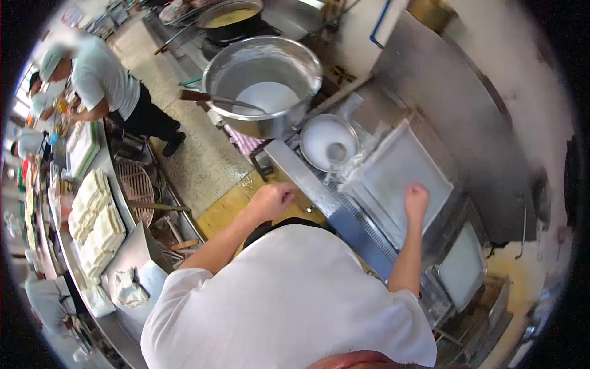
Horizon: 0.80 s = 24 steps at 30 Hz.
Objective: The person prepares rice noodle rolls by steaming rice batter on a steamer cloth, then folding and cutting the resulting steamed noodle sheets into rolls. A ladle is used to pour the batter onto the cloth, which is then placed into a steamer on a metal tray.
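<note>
My left hand (272, 202) is curled into a loose fist beside the front edge of the steel counter, with nothing showing in it. Over the shallow rectangular tray (399, 178), my right hand (416, 200) is closed as well; nothing sticks out of its fingers. A smooth whitish layer covers the tray. Left of the tray stands a round metal bowl (314, 139) of white liquid, with a small cup-like vessel (336, 152) in it. Farther ahead, a big steel pot (265, 115) holds more white liquid, and a wooden-handled tool (209, 97) rests across its rim.
Another white-filled tray (461, 264) lies at my right. A wok (230, 17) with yellowish contents sits beyond the pot. On the left, a long steel table bears folded white cloth-like stacks (95, 221), and a co-worker (104, 80) bends over it. A wicker basket (136, 184) stands beside it.
</note>
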Each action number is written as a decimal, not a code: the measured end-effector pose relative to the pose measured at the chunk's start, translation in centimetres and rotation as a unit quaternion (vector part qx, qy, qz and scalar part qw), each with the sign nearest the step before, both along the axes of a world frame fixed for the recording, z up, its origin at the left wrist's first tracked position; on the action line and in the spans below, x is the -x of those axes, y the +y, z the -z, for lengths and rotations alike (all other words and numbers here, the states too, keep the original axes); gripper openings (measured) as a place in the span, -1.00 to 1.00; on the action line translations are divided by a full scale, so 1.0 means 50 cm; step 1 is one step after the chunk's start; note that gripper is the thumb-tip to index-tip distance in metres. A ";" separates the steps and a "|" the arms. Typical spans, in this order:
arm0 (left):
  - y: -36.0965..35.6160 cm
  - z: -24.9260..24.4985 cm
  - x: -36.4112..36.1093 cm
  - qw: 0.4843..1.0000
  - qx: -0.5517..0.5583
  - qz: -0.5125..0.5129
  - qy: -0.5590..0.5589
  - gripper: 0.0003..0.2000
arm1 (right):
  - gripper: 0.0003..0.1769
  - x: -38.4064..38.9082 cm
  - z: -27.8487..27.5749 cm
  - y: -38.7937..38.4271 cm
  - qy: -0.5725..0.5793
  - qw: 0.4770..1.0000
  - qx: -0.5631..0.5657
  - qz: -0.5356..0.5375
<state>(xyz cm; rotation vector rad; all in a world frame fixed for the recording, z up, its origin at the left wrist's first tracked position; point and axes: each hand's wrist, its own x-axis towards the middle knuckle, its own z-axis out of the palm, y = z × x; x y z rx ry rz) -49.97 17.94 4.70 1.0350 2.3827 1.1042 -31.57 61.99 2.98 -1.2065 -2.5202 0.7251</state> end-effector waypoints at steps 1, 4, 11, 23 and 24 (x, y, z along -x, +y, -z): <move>-0.039 0.006 0.018 1.000 -0.006 -0.012 -0.001 -0.77 | -0.57 0.074 0.009 -0.037 0.037 0.990 -0.102 -0.091; -0.165 0.040 0.061 0.995 0.035 -0.089 0.010 -0.76 | -0.30 0.325 -0.128 -0.253 0.168 0.942 -0.121 -0.264; -0.352 0.066 0.115 0.978 0.046 -0.197 -0.048 -0.72 | -0.18 0.670 -0.356 -0.740 0.259 0.784 -0.081 -0.558; -0.412 0.053 0.195 0.978 -0.002 -0.201 -0.052 -0.74 | -0.76 0.909 -0.465 -0.728 -0.011 0.795 -0.371 -0.480; -0.409 0.045 0.208 0.977 -0.010 -0.207 -0.051 -0.74 | -0.87 0.904 -0.502 -0.693 -0.027 0.795 -0.416 -0.442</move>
